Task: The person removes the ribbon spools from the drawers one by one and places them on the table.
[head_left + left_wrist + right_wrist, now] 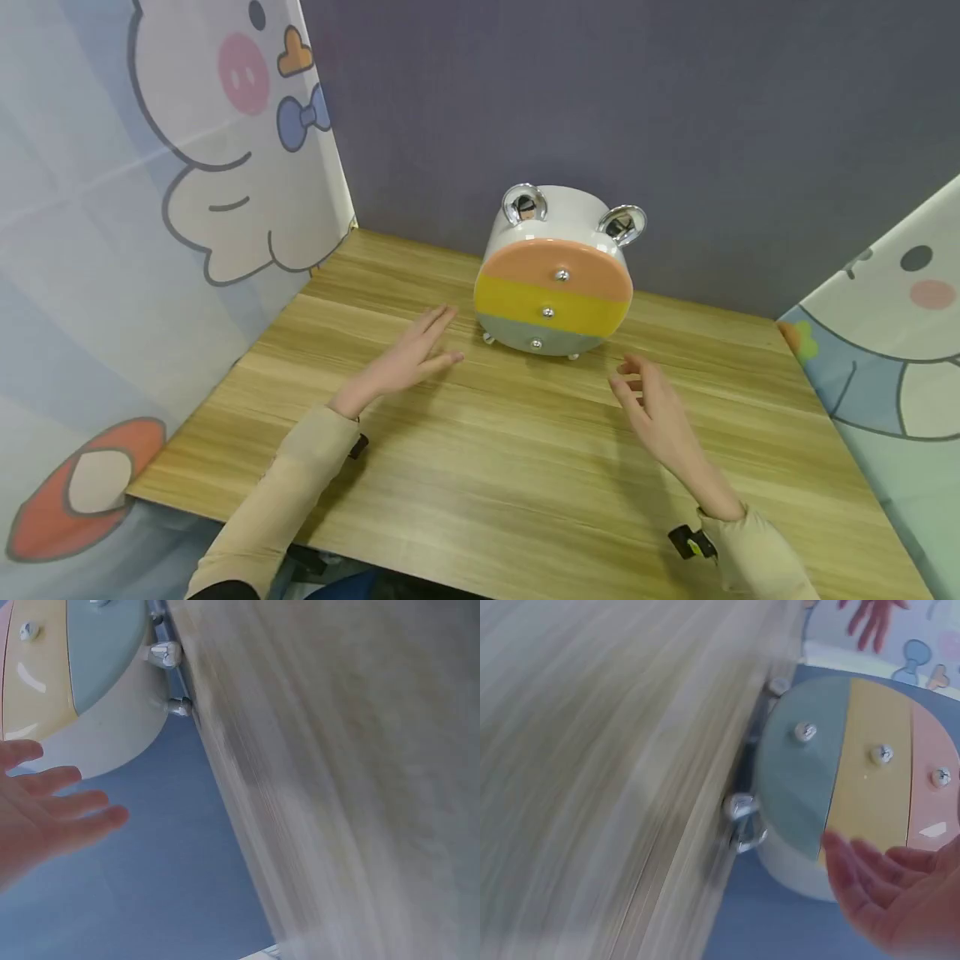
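Head view: the drawer box (555, 275) is standing at the back of the desk (480, 467), all three drawers apparently shut, nothing yet grasped; the left hand (408, 358) and right hand (656, 408) are hovering either side of it, fingers spread, empty.
Left wrist view: the left hand's fingers (71, 810) are extending just short of the box's side, blurred.
Right wrist view: the right hand's fingers (877, 877) are nearing the front, not touching.

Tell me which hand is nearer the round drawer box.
Left, narrowly. The left hand lies open just beside the round drawer box at its lower left edge; the right hand hovers open slightly farther off, in front and to the right.
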A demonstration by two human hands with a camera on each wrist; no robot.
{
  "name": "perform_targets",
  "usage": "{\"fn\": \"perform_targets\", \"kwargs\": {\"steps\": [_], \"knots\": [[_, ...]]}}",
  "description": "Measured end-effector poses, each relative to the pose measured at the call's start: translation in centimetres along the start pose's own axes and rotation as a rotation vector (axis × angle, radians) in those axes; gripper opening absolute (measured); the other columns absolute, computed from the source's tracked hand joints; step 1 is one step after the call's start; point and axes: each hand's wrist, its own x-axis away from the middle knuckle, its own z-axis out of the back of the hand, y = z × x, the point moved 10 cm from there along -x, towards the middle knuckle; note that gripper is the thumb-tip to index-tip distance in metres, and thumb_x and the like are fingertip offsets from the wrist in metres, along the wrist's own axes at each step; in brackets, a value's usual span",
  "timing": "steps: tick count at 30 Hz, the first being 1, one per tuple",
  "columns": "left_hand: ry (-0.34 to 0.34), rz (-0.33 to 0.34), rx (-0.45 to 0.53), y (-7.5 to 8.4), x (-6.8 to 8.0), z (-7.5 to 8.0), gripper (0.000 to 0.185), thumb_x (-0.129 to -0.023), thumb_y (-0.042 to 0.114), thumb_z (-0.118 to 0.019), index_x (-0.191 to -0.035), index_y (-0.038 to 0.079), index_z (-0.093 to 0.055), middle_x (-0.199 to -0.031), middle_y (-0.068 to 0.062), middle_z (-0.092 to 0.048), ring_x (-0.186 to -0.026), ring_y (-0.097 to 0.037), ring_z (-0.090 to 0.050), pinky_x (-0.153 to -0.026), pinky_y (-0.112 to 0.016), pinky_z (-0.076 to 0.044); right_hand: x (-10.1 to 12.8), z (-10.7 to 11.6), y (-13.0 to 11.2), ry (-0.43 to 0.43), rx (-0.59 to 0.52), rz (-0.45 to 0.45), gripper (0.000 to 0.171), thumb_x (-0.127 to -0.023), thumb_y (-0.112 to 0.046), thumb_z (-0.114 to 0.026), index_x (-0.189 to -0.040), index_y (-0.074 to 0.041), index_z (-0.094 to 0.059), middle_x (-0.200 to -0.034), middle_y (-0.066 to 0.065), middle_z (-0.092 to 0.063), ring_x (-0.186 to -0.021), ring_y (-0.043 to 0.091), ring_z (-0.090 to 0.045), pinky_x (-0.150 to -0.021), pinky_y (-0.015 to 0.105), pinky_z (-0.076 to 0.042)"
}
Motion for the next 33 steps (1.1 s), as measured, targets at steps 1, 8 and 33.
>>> {"fn": "perform_targets", "kwargs": {"steps": [1,8,33], "knots": [[0.007,-0.003,0.029,-0.1,-0.3,0.2,0.079,-0.101,0.046,-0.051,-0.159,0.005,-0.015,-0.165,-0.023,-0.014,-0.151,-0.048,-0.016,-0.123,-0.065,-0.018,-0.4,-0.2,-0.1,-0.014,-0.064,-0.013,0.051,-0.108,-0.031,-0.039,-0.145,0.004,-0.038,-0.131,0.023,-0.056,-0.106,0.035,-0.066,-0.085,0.042,-0.06],[0.051,0.0,0.248,-0.7,-2.7,1.7,0.07,-0.104,0.043,-0.047,-0.159,0.01,-0.019,-0.166,-0.014,-0.018,-0.153,-0.037,-0.018,-0.126,-0.058,-0.016,-2.9,-2.1,-0.9,-0.162,-0.667,-0.137,0.051,-0.109,-0.045,-0.027,-0.135,-0.006,-0.046,-0.12,0.007,-0.067,-0.096,0.009,-0.071,-0.082,0.025,-0.06],[0.151,-0.075,0.534,-2.5,-11.8,4.2,0.056,-0.108,0.024,-0.042,-0.159,0.013,-0.022,-0.167,-0.009,-0.02,-0.152,-0.033,-0.025,-0.124,-0.054,-0.028,-9.6,-6.8,-6.8,-0.496,-1.537,-0.413,0.056,-0.106,-0.052,-0.027,-0.132,-0.003,-0.037,-0.116,0.005,-0.07,-0.1,0.015,-0.068,-0.085,0.022,-0.056]]}}
